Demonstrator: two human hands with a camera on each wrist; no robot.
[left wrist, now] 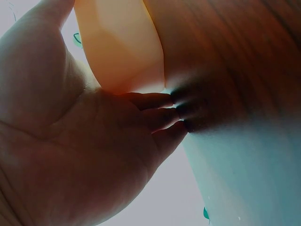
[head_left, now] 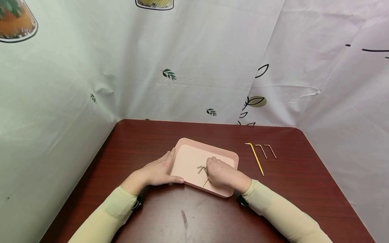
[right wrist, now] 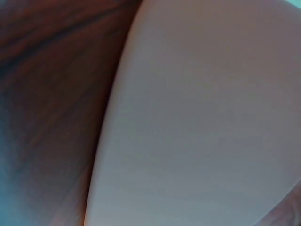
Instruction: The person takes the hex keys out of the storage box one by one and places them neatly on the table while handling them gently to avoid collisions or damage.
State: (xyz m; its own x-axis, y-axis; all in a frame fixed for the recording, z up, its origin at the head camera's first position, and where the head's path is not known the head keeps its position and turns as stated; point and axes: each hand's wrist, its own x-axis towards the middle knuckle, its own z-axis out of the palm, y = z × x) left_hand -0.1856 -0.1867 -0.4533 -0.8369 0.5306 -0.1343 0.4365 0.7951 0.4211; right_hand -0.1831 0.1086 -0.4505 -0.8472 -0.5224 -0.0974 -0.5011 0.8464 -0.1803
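A shallow pink tray (head_left: 188, 156) stands at an angle on the table. My left hand (head_left: 158, 170) rests along its left side, fingers extended beside the wall and thumb at the near rim; the left wrist view shows the palm and straight fingers against the tray (left wrist: 124, 52). Inside the tray, my right hand (head_left: 222, 172) curls its fingers over a small group of metal hex keys (head_left: 202, 167) and grips a hex key (head_left: 205, 182). The fingertips and parts of the keys are hidden under this hand. The tray's wall (right wrist: 188, 117) fills the right wrist view.
Right of the tray lie a yellow hex key (head_left: 257, 159) and two smaller bare-metal hex keys (head_left: 263, 151), spaced apart side by side. The dark red wooden table (head_left: 146, 135) has rounded far corners. White printed cloth (head_left: 194, 60) hangs behind it and at both sides.
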